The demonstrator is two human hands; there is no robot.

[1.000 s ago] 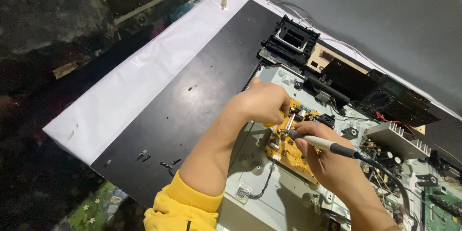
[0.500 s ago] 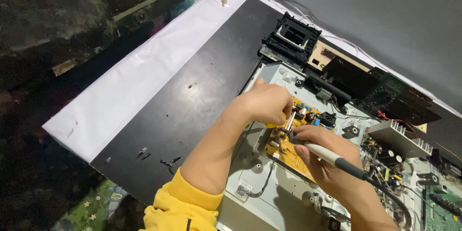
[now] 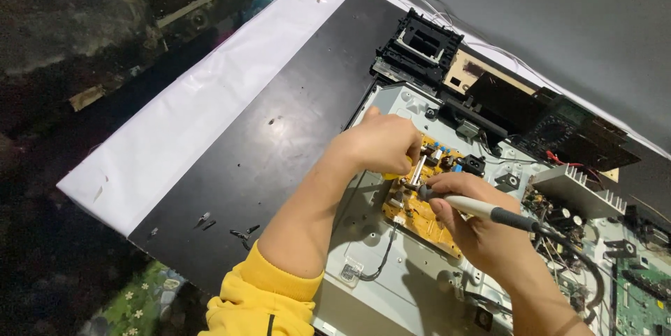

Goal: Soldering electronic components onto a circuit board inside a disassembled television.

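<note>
Yellow board: it lies flat inside the open grey metal chassis, near the middle of my view, with both my hands over its upper end. My left hand rests on the board's upper left corner, fingers curled together and pinching a small part at the board's edge; what that part is I cannot tell. My right hand grips a soldering iron like a pen, fingers pressed around its pale handle, the tip pointing up-left and meeting the board just beside my left fingertips. The iron's dark cord trails to the right across the chassis. A yellow sleeve covers my left upper arm at the lower edge. To the left of the chassis a black panel lies on a white sheet, with a few small screws near its lower corner. Above the chassis sits a black plastic frame; to the right stand a finned heatsink and, at the far lower right, a green board. A grey surface fills the upper right.
</note>
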